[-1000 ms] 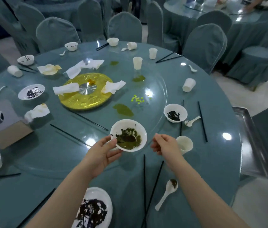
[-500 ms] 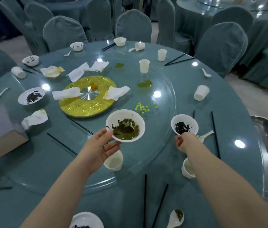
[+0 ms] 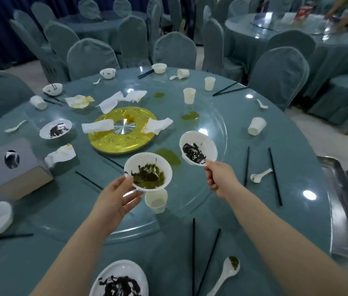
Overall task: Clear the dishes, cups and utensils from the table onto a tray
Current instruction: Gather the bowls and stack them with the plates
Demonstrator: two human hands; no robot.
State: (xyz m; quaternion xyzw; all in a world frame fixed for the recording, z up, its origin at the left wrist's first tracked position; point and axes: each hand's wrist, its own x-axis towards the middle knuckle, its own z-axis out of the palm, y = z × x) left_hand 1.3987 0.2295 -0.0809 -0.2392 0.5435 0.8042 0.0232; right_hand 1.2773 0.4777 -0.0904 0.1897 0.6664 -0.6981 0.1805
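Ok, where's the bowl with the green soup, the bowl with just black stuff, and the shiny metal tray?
Bowl with green soup (image 3: 148,171): head view, on the green and dark leftovers inside.
Bowl with black scraps (image 3: 198,147): head view, on its white inner wall.
Metal tray (image 3: 337,201): head view, on its left rim.

Between the two raised forearms, a white paper cup (image 3: 156,200) stands upright on the round glass turntable (image 3: 218,195), just under the white bowl with green dregs (image 3: 148,171) held in the left hand (image 3: 115,202). The right hand (image 3: 220,178) holds a white bowl with dark scraps (image 3: 198,150) tilted above the glass. Toward the steel tray (image 3: 339,210) at the right edge, the teal-clothed surface (image 3: 297,210) carries two long black chopsticks (image 3: 275,176), lying apart, with a white ceramic spoon (image 3: 260,175) between them. Nearer the body, two more black chopsticks (image 3: 193,253) and a soiled white spoon (image 3: 226,272) lie across the cloth.
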